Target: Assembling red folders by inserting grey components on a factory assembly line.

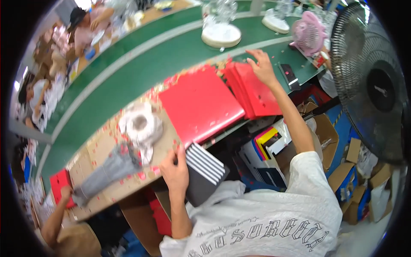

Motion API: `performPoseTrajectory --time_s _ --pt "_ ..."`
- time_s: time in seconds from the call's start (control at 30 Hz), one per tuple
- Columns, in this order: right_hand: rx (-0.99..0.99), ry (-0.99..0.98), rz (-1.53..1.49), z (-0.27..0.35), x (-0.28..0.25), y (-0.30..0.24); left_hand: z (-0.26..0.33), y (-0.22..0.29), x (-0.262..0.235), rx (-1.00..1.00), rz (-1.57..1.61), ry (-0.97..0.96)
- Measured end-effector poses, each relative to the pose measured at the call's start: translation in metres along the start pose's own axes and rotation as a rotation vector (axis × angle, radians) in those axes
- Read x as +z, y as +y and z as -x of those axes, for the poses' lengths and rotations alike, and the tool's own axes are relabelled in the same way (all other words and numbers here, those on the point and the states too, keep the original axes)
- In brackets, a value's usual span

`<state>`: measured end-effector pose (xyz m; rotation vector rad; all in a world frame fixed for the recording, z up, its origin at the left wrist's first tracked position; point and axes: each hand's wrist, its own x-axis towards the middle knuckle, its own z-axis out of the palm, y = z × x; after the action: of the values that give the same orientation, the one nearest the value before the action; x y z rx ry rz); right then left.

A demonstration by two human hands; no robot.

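The left hand (174, 170) gripped a stack of dark flat boxes (204, 171) at the bench edge (fingers wrapped over its top corner). The right hand (262, 66), fingers spread, rested on the red sheets (257, 92). Picking a sheet appeared under way; next, a single sheet needs separating.

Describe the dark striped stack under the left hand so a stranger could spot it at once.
Start at the green conveyor belt and come down to the cardboard-covered bench edge nearest the person. There the left hand rests on the dark stack, which overhangs the bench edge. Unlike the flat red sheets beside it, it is charcoal with pale parallel stripes along its top.
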<state>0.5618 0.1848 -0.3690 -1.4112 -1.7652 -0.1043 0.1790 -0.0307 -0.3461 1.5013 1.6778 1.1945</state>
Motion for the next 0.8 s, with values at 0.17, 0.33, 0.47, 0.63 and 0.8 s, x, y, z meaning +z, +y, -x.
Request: performPoseTrajectory --time_s 0.17,0.33,0.47,0.63,0.8 --pt "-0.398 -0.605 -0.506 0.063 -0.05 -0.235 -0.015 -0.012 -0.005 -0.115 0.015 -0.053" --pt "-0.267 -0.857 -0.693 0.096 -0.03 -0.241 -0.018 -0.013 -0.009 -0.163 0.387 -0.162" --pt "-0.287 -0.749 -0.621 0.104 -0.028 -0.239 -0.008 -0.02 -0.018 -0.327 0.769 -0.285" --pt "-0.476 -0.545 -0.436 0.105 -0.026 -0.25 -0.001 -0.019 -0.019 -0.318 0.761 -0.352" --pt "-0.454 -0.519 -0.503 0.112 -0.018 -0.247 -0.001 -0.021 -0.011 -0.244 0.609 -0.348"
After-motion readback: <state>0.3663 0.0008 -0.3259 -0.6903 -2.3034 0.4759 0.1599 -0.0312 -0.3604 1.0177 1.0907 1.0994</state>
